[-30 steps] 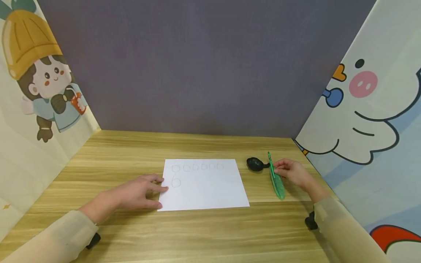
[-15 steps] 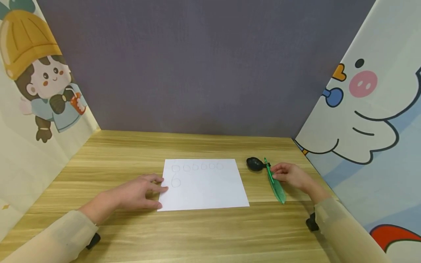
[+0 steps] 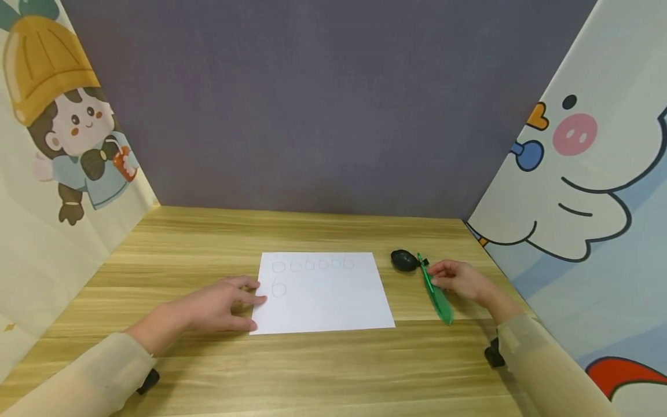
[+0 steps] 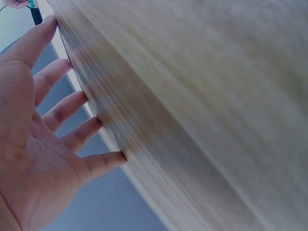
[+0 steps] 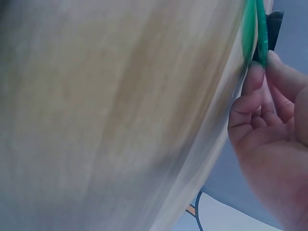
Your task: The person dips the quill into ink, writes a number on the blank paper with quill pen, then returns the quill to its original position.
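1. Resting flat on the light wooden bench (image 3: 333, 370), the left hand (image 3: 219, 307) lies in the lower left part of the head view, with its fingers straight and spread.
2. Its fingertips (image 3: 257, 299) touch the left edge of the white rectangular sheet of paper (image 3: 325, 298), which lies in the middle of the bench.
3. On the upper part of the sheet there is a row of small pencil ovals, and one bigger oval stands below them at the left, just beside the fingertips.
4. In the left wrist view the left hand (image 4: 36, 139) shows an open palm, and the fingers (image 4: 62, 113) lie against the bench (image 4: 202, 96) and hold nothing.
5. At the right of the head view, the right hand (image 3: 461, 281) pinches the green translucent feather-shaped pen (image 3: 435, 292) near its upper end, with the fingers curled around the thin stem.
6. The pen lies slanted, its wide green end pointing to the lower right, and it is close to the bench surface; whether it touches the bench I cannot tell.
7. The small black rounded holder (image 3: 403, 260) stands just beside the upper tip of the pen, between the paper and the right hand.
8. In the right wrist view the right hand (image 5: 274, 125) has its fingertips (image 5: 255, 79) closed on the green pen (image 5: 252, 29), and the black holder (image 5: 274, 29) is seen behind it.
9. The pen and the paper are apart.
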### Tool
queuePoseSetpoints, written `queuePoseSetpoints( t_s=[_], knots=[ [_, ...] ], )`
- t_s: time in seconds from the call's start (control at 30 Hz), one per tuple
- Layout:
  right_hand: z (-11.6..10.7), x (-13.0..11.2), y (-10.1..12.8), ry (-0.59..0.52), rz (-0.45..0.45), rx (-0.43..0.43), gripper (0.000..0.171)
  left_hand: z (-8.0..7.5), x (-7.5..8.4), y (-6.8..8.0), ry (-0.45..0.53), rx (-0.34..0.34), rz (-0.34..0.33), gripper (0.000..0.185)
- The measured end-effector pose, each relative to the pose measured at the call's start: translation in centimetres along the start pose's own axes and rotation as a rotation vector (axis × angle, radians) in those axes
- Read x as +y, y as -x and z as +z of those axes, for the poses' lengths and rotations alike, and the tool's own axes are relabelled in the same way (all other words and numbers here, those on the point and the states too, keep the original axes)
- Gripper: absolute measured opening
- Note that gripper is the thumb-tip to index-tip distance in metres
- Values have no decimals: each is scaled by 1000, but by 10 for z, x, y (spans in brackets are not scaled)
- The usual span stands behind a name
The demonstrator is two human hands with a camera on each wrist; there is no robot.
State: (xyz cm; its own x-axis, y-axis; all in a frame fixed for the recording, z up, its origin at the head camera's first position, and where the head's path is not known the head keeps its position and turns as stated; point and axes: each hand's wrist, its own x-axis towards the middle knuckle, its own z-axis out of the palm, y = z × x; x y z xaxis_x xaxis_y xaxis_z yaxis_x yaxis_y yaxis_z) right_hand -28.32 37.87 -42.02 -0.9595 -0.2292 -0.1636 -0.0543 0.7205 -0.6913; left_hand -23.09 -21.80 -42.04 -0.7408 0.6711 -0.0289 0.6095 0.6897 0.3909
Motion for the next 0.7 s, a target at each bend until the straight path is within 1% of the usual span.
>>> queuePoseSetpoints(
  t_s=[0.37, 0.7],
  knots=[
    [1, 7, -2, -4, 4, 10, 35, -2, 3, -1, 6, -3, 0, 65],
    [-3, 0, 1, -7, -29, 38, 40, 0, 0, -1, 16, 26, -5, 61]
  ],
)
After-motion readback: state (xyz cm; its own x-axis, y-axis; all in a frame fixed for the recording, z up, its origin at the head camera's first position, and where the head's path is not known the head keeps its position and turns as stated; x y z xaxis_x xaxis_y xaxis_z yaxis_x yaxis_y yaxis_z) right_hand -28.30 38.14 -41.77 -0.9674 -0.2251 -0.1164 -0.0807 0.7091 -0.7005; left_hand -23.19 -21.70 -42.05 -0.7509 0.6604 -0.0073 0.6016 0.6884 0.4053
